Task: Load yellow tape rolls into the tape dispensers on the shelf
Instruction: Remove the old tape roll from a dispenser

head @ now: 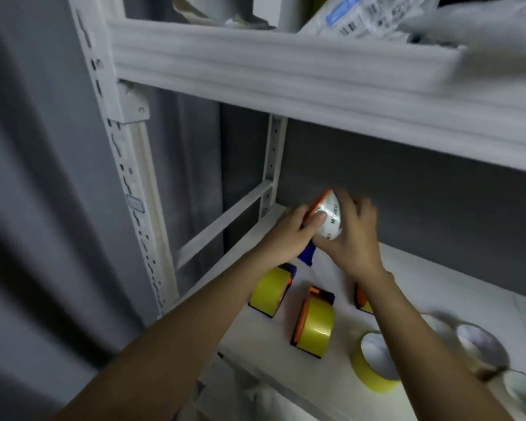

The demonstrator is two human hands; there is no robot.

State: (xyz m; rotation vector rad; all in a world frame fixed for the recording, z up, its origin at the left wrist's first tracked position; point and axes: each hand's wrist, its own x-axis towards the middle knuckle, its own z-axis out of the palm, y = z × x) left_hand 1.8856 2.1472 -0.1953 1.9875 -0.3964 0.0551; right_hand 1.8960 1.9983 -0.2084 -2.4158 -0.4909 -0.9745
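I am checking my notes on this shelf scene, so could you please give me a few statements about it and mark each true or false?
1. Both hands hold one dispenser above the shelf. True: the left hand and right hand grip it.
2. Two loaded dispensers lie on the shelf below the hands. True.
3. The loose tape roll near the right forearm is red. False: it is yellow.
4. The shelf frame is black. False: it is white.
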